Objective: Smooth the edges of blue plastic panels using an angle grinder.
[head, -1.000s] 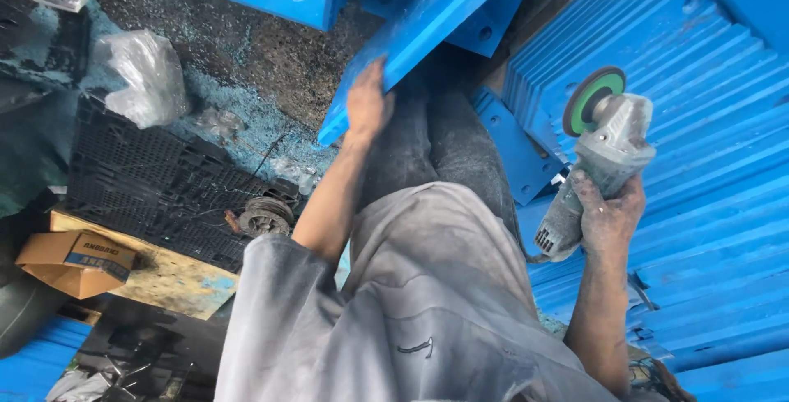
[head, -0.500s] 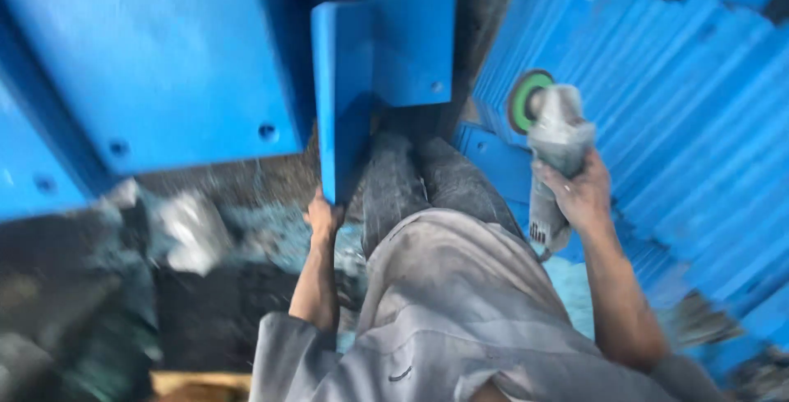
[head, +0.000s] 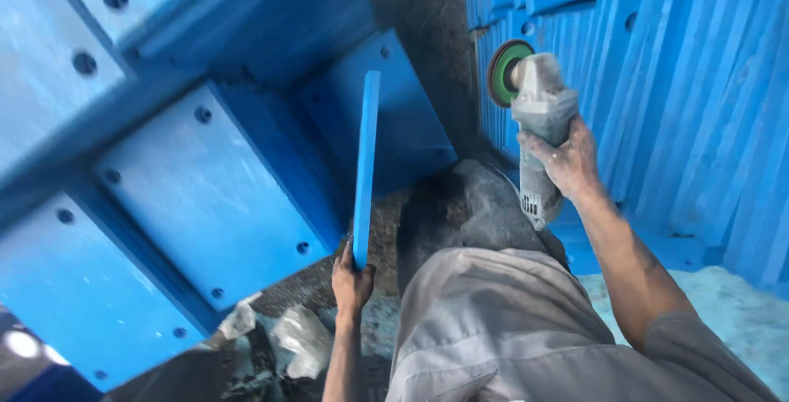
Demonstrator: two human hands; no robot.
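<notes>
My left hand (head: 352,280) grips the near end of a flat blue plate (head: 366,168), which I hold on edge so it points away from me over the floor. My right hand (head: 567,159) holds a grey angle grinder (head: 538,127) by its body, its green disc (head: 504,71) up and facing left. The grinder is clear of the plate, to its right. My grey shirt and dark trousers fill the lower middle of the view.
Large blue plates with bolt holes (head: 197,196) lie stacked on the left. Rows of blue plates standing on edge (head: 682,122) fill the right. Crumpled plastic bags (head: 288,344) lie by my left arm. Gritty dark floor (head: 419,32) runs between the stacks.
The view has swung left and down. The blue plate in my left hand has turned from slanting to standing on edge, pointing away. The grinder has stayed in my right hand.
</notes>
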